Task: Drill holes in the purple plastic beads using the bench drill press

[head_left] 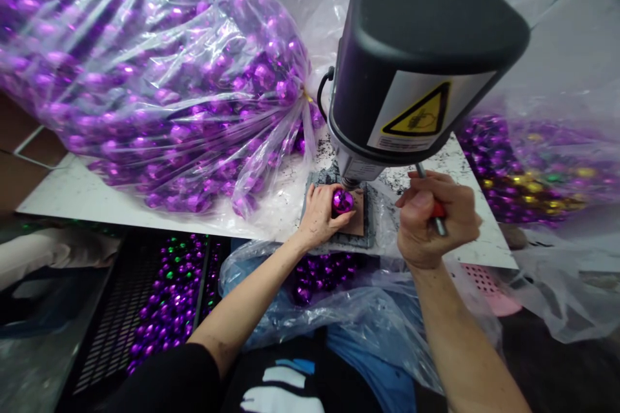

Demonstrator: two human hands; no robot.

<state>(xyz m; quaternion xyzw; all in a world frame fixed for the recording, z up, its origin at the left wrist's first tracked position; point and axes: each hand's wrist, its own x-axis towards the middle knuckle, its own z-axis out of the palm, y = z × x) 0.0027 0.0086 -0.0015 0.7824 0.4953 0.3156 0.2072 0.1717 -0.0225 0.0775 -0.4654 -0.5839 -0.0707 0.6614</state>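
Observation:
My left hand (320,213) is closed around a shiny purple faceted ball (342,202), held on a brown pad (357,222) over the dark base of a bench drill press. The black motor housing (411,45) of the drill press, with a yellow warning label, leans over the ball. Its metal chuck (349,183) is right behind the ball, and I cannot tell whether the bit touches it. My right hand (436,216) grips the metal lever (440,227) of the press, which has a red part showing between the fingers.
A big tied clear bag (159,90) of purple balls covers the left of the white table (62,193). Loose purple balls (324,271) lie in plastic on my lap. A black crate (111,322) holds purple and green balls. More bagged balls (533,174) and a pink basket (491,287) are at right.

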